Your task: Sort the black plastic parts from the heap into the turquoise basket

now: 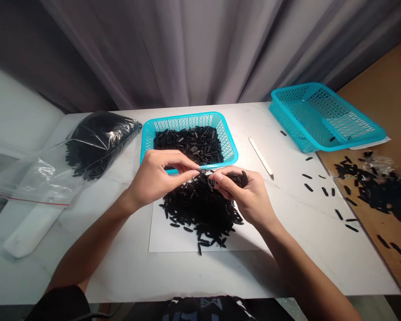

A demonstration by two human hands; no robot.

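Holding small black pieces (239, 179), both hands (162, 176) (245, 191) hover above the loose black pile (202, 205).

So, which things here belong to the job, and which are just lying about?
Likely in the job:
left hand
right hand, holding black pieces
pile
paper under it
near basket

Seemingly lying about, untouched:
bag
white tool
far basket
stray pieces
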